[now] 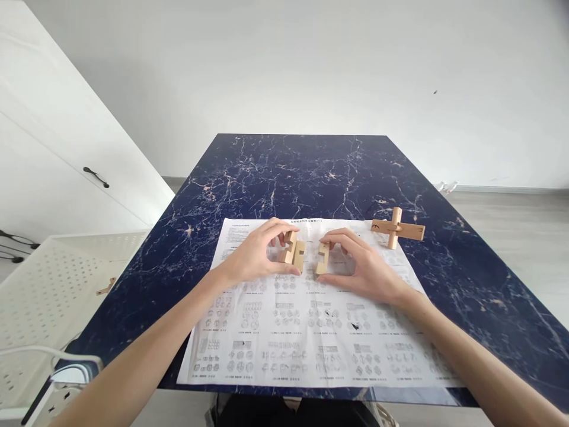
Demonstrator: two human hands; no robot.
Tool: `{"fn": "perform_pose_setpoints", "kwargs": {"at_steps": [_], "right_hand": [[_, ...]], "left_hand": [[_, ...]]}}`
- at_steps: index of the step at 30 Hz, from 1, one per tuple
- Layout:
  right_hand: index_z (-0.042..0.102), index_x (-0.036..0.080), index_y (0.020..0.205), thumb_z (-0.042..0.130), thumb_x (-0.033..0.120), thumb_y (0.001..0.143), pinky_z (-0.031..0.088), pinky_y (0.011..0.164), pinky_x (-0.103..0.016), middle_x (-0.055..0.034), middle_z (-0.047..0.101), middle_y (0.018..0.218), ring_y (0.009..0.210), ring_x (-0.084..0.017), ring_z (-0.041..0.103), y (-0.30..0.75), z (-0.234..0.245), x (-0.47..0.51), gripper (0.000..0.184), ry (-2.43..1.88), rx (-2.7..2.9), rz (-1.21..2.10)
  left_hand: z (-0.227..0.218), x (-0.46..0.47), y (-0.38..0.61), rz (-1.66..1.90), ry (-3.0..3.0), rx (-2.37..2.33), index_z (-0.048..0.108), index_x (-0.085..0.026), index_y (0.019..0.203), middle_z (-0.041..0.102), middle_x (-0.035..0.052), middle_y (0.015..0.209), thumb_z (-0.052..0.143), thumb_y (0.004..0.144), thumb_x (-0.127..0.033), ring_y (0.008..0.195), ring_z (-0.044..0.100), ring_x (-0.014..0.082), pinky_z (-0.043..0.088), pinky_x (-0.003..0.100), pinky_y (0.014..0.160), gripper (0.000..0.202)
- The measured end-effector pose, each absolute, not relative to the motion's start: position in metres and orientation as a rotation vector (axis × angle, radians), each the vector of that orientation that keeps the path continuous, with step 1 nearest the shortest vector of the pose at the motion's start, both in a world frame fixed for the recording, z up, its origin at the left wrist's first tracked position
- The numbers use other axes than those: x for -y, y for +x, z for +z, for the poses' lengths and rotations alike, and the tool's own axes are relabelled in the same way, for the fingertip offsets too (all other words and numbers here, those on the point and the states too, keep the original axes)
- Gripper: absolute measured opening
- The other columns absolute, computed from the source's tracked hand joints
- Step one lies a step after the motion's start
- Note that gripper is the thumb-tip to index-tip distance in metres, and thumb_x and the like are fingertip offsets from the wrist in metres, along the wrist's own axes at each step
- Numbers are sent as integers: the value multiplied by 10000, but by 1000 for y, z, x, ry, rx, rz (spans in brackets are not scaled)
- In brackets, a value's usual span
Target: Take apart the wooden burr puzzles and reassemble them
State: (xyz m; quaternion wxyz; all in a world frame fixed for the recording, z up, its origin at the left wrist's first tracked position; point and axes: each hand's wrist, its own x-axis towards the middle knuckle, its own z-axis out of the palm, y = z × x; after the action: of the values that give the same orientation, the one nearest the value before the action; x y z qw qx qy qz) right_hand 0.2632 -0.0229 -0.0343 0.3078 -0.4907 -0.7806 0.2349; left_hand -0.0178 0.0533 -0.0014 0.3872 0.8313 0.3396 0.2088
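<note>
My left hand (253,252) is closed around a notched wooden puzzle piece (288,250), thumb at its near end and fingers at the far end. Right beside that one is a second notched piece (299,257), paler, near my thumb tip. Across a small gap, my right hand (362,264) grips another notched wooden piece (322,259) between thumb and fingers, its notch facing left. Beneath both hands lies a creased white instruction sheet (293,362) printed with rows of small diagrams.
An assembled wooden cross (398,228) rests at the sheet's upper right corner. The dark blue marbled table (288,178) extends back toward a white wall. Left of the table stand a white perforated basket (66,267) and a white cabinet (66,124) with a black handle.
</note>
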Motion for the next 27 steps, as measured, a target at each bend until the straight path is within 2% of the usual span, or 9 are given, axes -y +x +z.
{"fn": "perform_pose_setpoints", "kwargs": {"at_steps": [3,5,9,12,16,20,22,25,27], "right_hand": [[594,287,1357,834,477,900,618,887,-490,-132,688,1383,1083,-332,700,263,-30,25,550,-1382,1991,680],[594,275,1345,834,455,890,615,834,-463,-135,700,1359,984,-298,698,263,-28,25,544,-1403,1935,723],[577,262,1375,824,457,897,612,814,-452,-135,694,1336,856,-235,658,262,-26,24,572,-1344,1837,791],[610,260,1337,849,483,885,612,789,-442,-120,701,1268,839,-228,655,262,-27,23,558,-1288,1780,840],[646,250,1178,888,526,852,601,675,-390,-75,704,1039,770,-213,643,262,-28,21,491,-1263,1654,936],[679,236,1128,843,563,892,562,601,-348,-41,681,875,688,-189,607,264,-26,20,435,-1327,1594,945],[701,225,1169,762,564,961,563,613,-349,-42,696,837,683,-194,629,265,-23,20,403,-1350,1593,973],[716,211,1214,679,544,1024,600,722,-384,-68,758,858,777,-232,710,264,-17,20,386,-1301,1592,1057],[724,206,1207,665,539,1034,583,697,-373,-57,757,810,734,-221,697,263,-14,22,380,-1283,1568,1100]], "left_hand": [[-1,-50,-16,600,1883,-853,643,-309,1472,694,104,1356,953,771,-544,1104,692,284,575,513,1055,802],[-1,-48,-14,601,1716,-838,603,-290,1532,728,112,1344,924,824,-493,1152,709,293,572,518,1078,804],[-2,-45,-9,630,1470,-796,612,-273,1547,675,124,1513,811,947,-429,1278,689,295,564,495,1109,651],[-4,-44,-7,665,1342,-740,672,-254,1498,653,132,1550,730,1016,-436,1194,700,268,572,486,1078,518],[-3,-44,-5,707,1201,-714,740,-205,1394,684,148,1482,686,1036,-403,1102,707,266,603,499,1026,413],[-6,-47,-5,724,1120,-722,788,-171,1212,704,147,1332,690,1030,-398,949,669,203,612,415,891,307],[-8,-49,-6,722,1109,-725,792,-171,1150,696,135,1279,731,1005,-381,872,622,165,587,368,817,262],[-11,-49,-6,715,1064,-714,785,-161,1136,698,136,1260,750,990,-357,818,576,141,551,339,754,247],[-11,-48,-6,713,1017,-694,770,-149,1105,713,140,1241,732,1005,-380,783,555,131,530,327,722,254]]}}
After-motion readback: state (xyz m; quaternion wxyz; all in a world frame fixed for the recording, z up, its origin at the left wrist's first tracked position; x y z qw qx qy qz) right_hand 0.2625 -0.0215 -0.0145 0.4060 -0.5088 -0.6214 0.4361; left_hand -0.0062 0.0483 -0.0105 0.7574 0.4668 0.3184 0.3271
